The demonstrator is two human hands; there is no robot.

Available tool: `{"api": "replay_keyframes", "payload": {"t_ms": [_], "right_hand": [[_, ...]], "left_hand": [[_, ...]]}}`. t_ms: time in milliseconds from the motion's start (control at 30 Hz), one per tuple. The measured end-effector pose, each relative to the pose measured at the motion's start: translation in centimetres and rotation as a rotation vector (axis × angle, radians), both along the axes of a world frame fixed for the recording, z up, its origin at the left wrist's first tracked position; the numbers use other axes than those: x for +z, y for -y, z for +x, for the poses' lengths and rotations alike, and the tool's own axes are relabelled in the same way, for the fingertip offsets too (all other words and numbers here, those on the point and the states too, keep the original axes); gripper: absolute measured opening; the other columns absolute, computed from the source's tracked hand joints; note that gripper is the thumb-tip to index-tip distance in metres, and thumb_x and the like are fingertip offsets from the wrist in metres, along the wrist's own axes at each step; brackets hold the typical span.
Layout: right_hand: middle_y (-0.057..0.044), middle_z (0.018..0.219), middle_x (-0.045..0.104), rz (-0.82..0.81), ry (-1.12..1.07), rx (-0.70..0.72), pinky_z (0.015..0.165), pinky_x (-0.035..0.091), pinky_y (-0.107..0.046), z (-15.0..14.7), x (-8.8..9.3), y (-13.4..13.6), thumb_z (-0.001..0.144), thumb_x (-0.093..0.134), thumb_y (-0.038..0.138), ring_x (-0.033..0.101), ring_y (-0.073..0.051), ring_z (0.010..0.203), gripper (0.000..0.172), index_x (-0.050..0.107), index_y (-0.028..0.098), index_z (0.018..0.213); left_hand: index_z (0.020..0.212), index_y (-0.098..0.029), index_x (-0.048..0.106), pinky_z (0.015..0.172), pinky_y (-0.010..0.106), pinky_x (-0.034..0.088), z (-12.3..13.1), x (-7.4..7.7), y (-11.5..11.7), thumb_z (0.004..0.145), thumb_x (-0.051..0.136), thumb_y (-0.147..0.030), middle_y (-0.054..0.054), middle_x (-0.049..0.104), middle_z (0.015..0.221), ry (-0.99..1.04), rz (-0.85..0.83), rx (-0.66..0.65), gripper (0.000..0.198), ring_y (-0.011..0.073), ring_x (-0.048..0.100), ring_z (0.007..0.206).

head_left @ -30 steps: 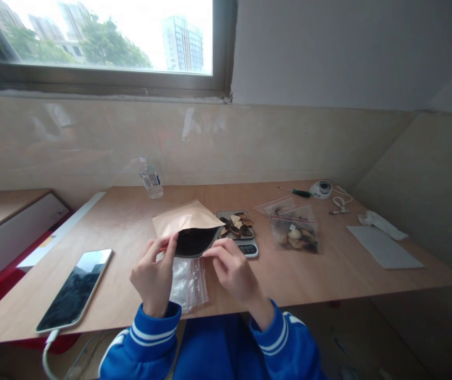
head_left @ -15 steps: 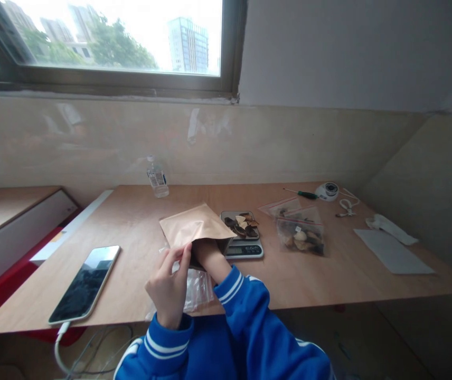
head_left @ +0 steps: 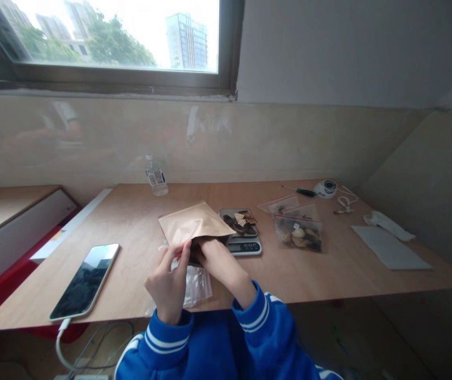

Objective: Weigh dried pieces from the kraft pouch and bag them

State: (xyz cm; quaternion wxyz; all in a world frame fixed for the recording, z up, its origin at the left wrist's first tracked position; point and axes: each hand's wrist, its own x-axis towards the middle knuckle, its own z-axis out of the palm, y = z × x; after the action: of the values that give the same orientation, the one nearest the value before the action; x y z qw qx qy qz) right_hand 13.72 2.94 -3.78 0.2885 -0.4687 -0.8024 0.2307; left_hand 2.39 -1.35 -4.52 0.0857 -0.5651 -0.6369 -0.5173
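Observation:
A brown kraft paper bag (head_left: pixel 194 221) lies tilted over the table with its mouth toward me. My left hand (head_left: pixel 168 279) pinches the edge of that mouth between thumb and fingers. Partly inside the opening is my right hand (head_left: pixel 216 258); its fingers are hidden in the bag. Just right of the bag stands a kitchen scale (head_left: pixel 252 247) with dried brown and pale pieces (head_left: pixel 242 221) heaped on its plate. Beneath the bag and my hands lie clear zip bags (head_left: pixel 198 287).
Zip bags of dried pieces (head_left: pixel 299 235) lie right of the scale. Behind them are a green-handled screwdriver (head_left: pixel 306 192) and a white dome camera (head_left: pixel 326 188). White paper (head_left: pixel 392 248) is far right. A phone (head_left: pixel 87 282) on a cable lies left; a water bottle (head_left: pixel 156 177) stands behind.
My right hand has drawn partly back out of the bag, so more of the hand and wrist shows. My left hand keeps its pinch on the bag's edge.

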Motion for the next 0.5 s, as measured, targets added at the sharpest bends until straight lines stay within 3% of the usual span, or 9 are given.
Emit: {"api": "replay_keyframes", "payload": {"t_ms": [133, 233, 367, 433, 500], "right_hand": [[-0.004, 0.091, 0.065, -0.014, -0.193, -0.058, 0.081, 0.049, -0.028, 1.0, 1.6, 2.8, 0.084, 0.061, 0.019, 0.061, -0.018, 0.09, 0.006, 0.066, 0.02, 0.087], [-0.002, 0.09, 0.064, 0.018, -0.419, -0.112, 0.08, 0.049, -0.027, 1.9, 1.9, 4.8, 0.082, 0.064, 0.024, 0.06, -0.017, 0.09, 0.003, 0.065, 0.022, 0.085], [-0.003, 0.092, 0.065, 0.071, -0.627, -0.334, 0.074, 0.05, -0.028, 4.7, -0.6, 4.5, 0.084, 0.062, 0.032, 0.061, -0.016, 0.084, 0.013, 0.062, 0.021, 0.092], [-0.004, 0.091, 0.066, 0.141, -0.534, -0.461, 0.074, 0.048, -0.03, 6.3, -2.3, 3.1, 0.084, 0.061, 0.032, 0.06, -0.018, 0.083, 0.012, 0.062, 0.02, 0.088], [-0.005, 0.089, 0.067, 0.219, -0.318, -0.481, 0.078, 0.045, -0.033, 7.4, -3.7, 1.4, 0.085, 0.059, 0.029, 0.058, -0.02, 0.087, 0.01, 0.063, 0.019, 0.084]], "left_hand": [[0.076, -0.022, 0.068, 0.053, 0.021, 0.035, -0.2, 0.2, -0.2, 0.085, 0.056, -0.043, -0.001, 0.065, 0.071, -0.02, -0.005, 0.026, 0.026, 0.0117, 0.06, 0.063], [0.076, -0.021, 0.068, 0.054, 0.022, 0.036, -1.3, 0.8, -0.8, 0.085, 0.056, -0.044, 0.0, 0.066, 0.073, -0.023, -0.027, 0.051, 0.027, 0.0125, 0.061, 0.064], [0.078, -0.02, 0.067, 0.056, 0.023, 0.039, -3.4, 2.4, -2.2, 0.085, 0.053, -0.048, 0.001, 0.066, 0.075, -0.02, -0.039, 0.05, 0.032, 0.0141, 0.061, 0.066], [0.081, -0.019, 0.067, 0.057, 0.024, 0.04, -4.1, 3.4, -3.0, 0.086, 0.05, -0.049, 0.003, 0.065, 0.078, -0.028, -0.036, 0.056, 0.035, 0.0154, 0.061, 0.067], [0.083, -0.018, 0.067, 0.061, 0.026, 0.042, -4.5, 4.2, -3.9, 0.087, 0.048, -0.05, 0.004, 0.063, 0.081, -0.035, -0.021, 0.074, 0.037, 0.0171, 0.06, 0.071]]}}
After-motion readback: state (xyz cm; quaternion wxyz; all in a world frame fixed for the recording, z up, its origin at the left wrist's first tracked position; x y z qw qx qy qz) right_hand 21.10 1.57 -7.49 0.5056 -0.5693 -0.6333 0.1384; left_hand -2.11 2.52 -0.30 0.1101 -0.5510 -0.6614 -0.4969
